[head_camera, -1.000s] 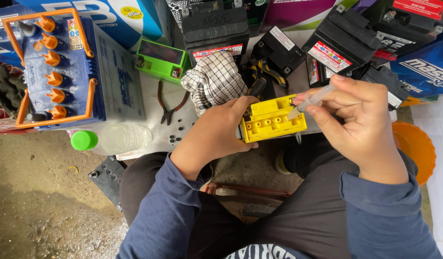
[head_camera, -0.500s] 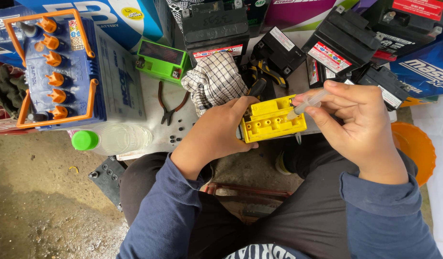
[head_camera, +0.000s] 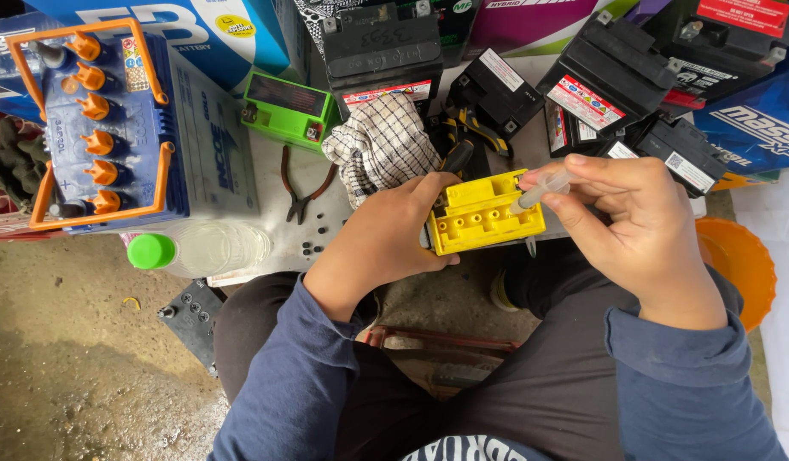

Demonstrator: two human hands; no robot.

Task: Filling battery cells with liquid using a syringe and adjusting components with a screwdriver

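A small yellow battery (head_camera: pixel 488 215) with a row of open filler holes rests at the near edge of the work surface. My left hand (head_camera: pixel 382 239) grips its left end, thumb on top. My right hand (head_camera: pixel 634 226) pinches a clear plastic syringe (head_camera: pixel 540 189), whose tip points down at the battery's right end. I cannot tell if the tip is inside a hole.
A checked cloth (head_camera: pixel 382 143), pliers (head_camera: pixel 302 189), a green battery (head_camera: pixel 288 104), several black batteries (head_camera: pixel 618 64) and a blue battery with orange caps (head_camera: pixel 100 119) crowd the surface. A green-capped clear bottle (head_camera: pixel 194 248) lies at left. An orange bowl (head_camera: pixel 740 260) sits at right.
My right hand has slid the syringe down and a little left, so less of its barrel shows above my fingers. My left hand and the yellow battery have stayed put.
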